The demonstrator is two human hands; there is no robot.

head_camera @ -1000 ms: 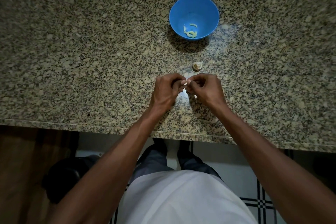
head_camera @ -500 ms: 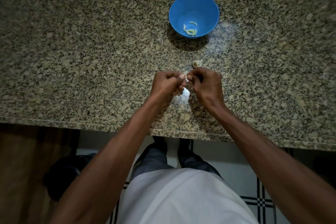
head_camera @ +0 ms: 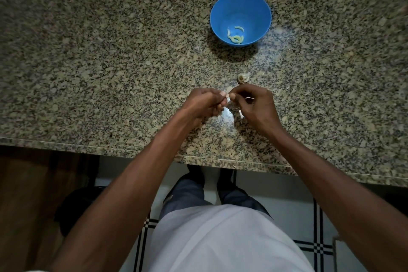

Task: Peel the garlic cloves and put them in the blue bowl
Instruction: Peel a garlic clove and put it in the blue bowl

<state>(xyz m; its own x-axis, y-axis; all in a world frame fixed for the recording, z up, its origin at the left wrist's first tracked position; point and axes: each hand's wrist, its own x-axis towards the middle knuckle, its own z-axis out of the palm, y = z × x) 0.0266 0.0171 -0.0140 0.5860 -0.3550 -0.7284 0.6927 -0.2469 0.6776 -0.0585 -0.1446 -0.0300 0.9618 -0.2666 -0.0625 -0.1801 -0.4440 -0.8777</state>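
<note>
I have both sets of fingers curled and pinched on one small garlic clove [head_camera: 228, 96], left hand [head_camera: 204, 104] and right hand [head_camera: 254, 106] meeting tip to tip just above the bench [head_camera: 88, 62]. Loose papery skin [head_camera: 227, 115] lies just under them. Just beyond my right fingers sits the remaining garlic piece [head_camera: 243, 78]; farther out, the blue bowl [head_camera: 260, 10] holds several peeled cloves [head_camera: 235, 36]. The clove is tiny and likely slick: pinch too hard and it could shoot off the bench edge.
</note>
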